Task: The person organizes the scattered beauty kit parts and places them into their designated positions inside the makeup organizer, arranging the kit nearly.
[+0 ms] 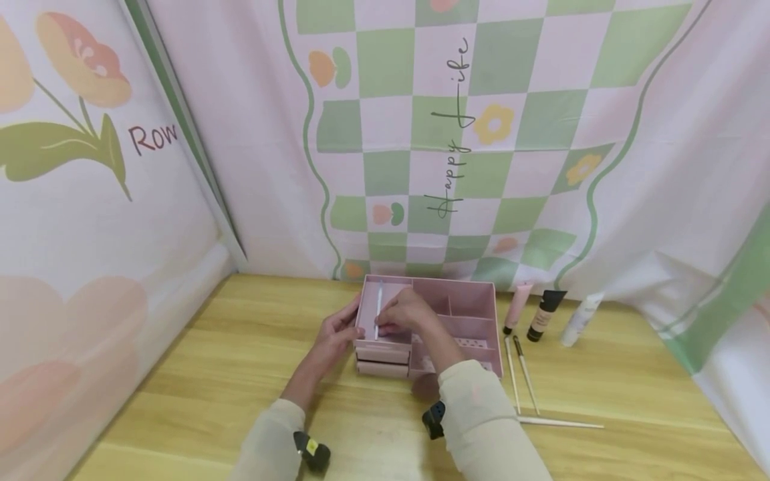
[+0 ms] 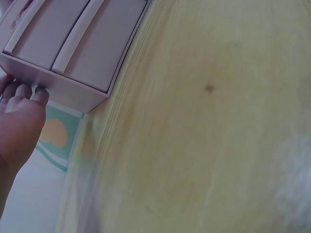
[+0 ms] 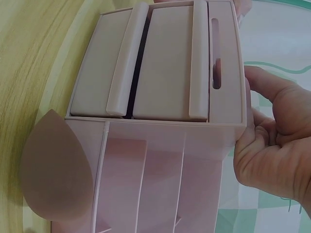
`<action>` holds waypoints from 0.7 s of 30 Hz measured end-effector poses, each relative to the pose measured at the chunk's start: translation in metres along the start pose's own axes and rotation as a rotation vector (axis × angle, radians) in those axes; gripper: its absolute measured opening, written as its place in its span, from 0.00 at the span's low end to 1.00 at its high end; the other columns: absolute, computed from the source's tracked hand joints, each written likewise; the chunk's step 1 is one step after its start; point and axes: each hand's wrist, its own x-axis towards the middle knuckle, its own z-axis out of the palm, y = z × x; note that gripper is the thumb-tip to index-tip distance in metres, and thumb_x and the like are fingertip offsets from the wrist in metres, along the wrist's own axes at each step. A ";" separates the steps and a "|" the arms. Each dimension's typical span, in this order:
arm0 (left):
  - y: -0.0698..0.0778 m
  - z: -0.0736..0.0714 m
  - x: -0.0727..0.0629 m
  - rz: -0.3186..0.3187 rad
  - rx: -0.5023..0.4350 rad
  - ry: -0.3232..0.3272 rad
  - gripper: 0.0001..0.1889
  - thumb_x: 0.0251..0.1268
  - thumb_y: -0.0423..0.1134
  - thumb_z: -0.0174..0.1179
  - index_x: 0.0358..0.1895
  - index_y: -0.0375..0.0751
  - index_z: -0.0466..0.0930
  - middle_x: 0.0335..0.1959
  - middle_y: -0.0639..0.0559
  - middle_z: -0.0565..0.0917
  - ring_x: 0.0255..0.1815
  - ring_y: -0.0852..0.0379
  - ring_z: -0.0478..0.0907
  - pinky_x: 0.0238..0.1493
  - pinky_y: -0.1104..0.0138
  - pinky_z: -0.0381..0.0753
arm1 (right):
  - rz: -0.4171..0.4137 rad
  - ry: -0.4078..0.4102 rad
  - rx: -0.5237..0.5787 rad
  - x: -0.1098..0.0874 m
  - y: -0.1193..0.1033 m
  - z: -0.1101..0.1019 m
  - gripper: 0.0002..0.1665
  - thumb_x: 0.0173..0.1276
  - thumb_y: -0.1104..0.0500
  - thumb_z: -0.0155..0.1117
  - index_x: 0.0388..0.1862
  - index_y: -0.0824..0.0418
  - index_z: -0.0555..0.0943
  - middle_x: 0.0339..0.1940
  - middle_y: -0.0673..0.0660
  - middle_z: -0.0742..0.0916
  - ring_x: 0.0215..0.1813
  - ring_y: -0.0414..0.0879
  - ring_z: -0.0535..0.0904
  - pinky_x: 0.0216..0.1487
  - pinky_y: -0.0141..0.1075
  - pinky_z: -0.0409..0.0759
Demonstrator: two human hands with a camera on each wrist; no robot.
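two hands are at the pink organizer (image 1: 463,292) on the wooden table (image 1: 228,374): the left hand (image 1: 333,335) grips its left wall, thumb at the rim, while the right hand (image 1: 407,312) reaches into the top-left tray (image 1: 392,290), fingers bent, fingertips against a slim white stick (image 1: 379,297) there (whether they pinch it, i cannot tell).

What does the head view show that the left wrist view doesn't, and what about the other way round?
Only the head view: the slim white stick pinched by the right hand, three tubes and three thin brush-like sticks.

Only the left wrist view: the left outer wall of the pink organizer.

Both: the left hand, the organizer's drawer fronts, the wooden tabletop and printed backdrop.
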 end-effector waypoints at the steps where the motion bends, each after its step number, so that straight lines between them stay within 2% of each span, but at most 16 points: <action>1: 0.000 0.000 0.000 0.001 0.001 0.003 0.40 0.62 0.22 0.48 0.78 0.24 0.43 0.84 0.33 0.43 0.85 0.37 0.41 0.77 0.73 0.64 | -0.004 0.000 0.009 0.000 0.000 0.000 0.11 0.61 0.72 0.67 0.42 0.78 0.85 0.24 0.64 0.90 0.19 0.38 0.82 0.29 0.27 0.89; 8: 0.000 0.000 0.000 0.019 0.005 0.016 0.40 0.62 0.22 0.49 0.78 0.24 0.45 0.83 0.33 0.45 0.85 0.37 0.42 0.78 0.71 0.61 | -0.024 -0.014 0.093 0.000 0.002 -0.001 0.12 0.61 0.74 0.65 0.44 0.81 0.83 0.28 0.68 0.91 0.21 0.40 0.84 0.32 0.29 0.90; 17: -0.001 -0.001 -0.001 0.008 0.007 0.002 0.40 0.62 0.23 0.49 0.79 0.25 0.43 0.84 0.35 0.43 0.85 0.37 0.40 0.80 0.67 0.60 | -0.059 -0.020 0.083 -0.002 0.006 -0.005 0.15 0.63 0.72 0.65 0.48 0.80 0.83 0.36 0.71 0.91 0.25 0.39 0.85 0.35 0.28 0.91; 21: -0.001 0.000 0.000 0.002 0.005 -0.007 0.41 0.62 0.23 0.49 0.79 0.25 0.43 0.84 0.35 0.42 0.85 0.38 0.40 0.79 0.68 0.61 | -0.068 -0.013 0.134 -0.001 0.008 -0.008 0.16 0.65 0.72 0.64 0.51 0.80 0.82 0.35 0.70 0.91 0.26 0.38 0.85 0.35 0.26 0.90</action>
